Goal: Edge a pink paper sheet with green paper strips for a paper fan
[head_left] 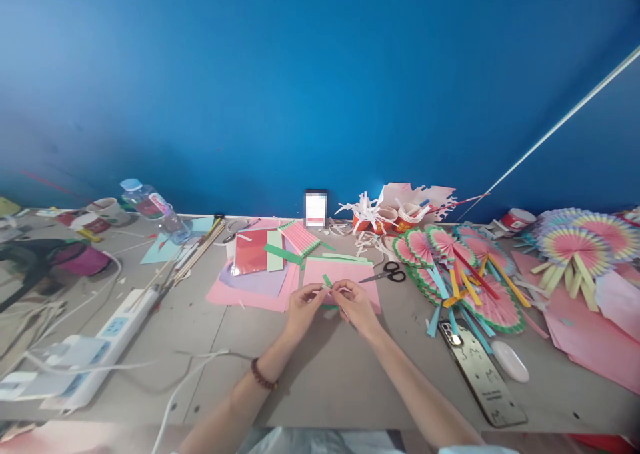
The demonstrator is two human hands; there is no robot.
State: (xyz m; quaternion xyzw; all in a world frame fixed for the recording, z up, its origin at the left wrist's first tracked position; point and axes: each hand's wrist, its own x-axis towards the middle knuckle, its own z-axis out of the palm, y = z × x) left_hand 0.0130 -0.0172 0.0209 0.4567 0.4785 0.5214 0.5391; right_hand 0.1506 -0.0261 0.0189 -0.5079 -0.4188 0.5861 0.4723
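Observation:
My left hand (pixel 306 307) and my right hand (pixel 354 304) meet over the front of a pink paper sheet (pixel 327 271). Their fingertips pinch a small green paper strip (pixel 327 280) between them. Just right of the sheet lie black-handled scissors (pixel 393 273). Behind my hands rests a pleated pink paper (pixel 299 239) with green edges, with a longer green strip (pixel 283 253) beside it. A red sheet (pixel 251 251) lies on lilac and pink papers at the left.
Pleated paper fans (pixel 495 301) crowd the right side, near a phone (pixel 483 373) and a white case (pixel 510 361). At the left are a power strip (pixel 113 341), cables and a leaning bottle (pixel 157 207). Cups (pixel 411 217) of paper scraps stand by the blue wall.

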